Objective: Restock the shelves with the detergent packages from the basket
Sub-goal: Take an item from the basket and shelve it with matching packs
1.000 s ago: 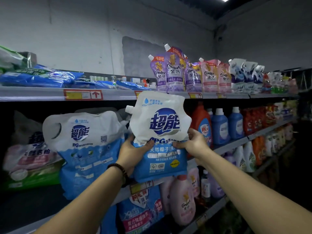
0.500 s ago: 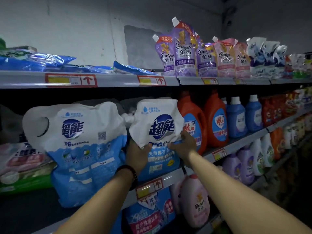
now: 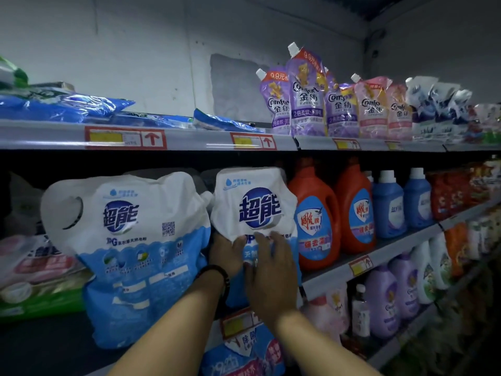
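Note:
A small white-and-blue detergent pouch (image 3: 254, 204) stands on the middle shelf (image 3: 385, 246), between a large matching detergent bag (image 3: 130, 248) on its left and an orange bottle (image 3: 315, 221) on its right. My left hand (image 3: 226, 253) grips the pouch's lower left side, a dark bracelet on the wrist. Spread flat against the pouch's lower front is my right hand (image 3: 271, 270), which covers most of the blue half. The basket is out of view.
The top shelf (image 3: 189, 139) carries flat blue packs at left and purple and pink Comfort pouches (image 3: 306, 99) at right. Blue bottles (image 3: 390, 204) follow the orange ones. Purple and pink bottles (image 3: 382, 299) fill the lower shelf. Pink and green packs (image 3: 32, 272) lie far left.
The pouch went from held up in front of the shelf edge down and into the middle shelf beside the large bag. My right hand shifted from its side onto its front.

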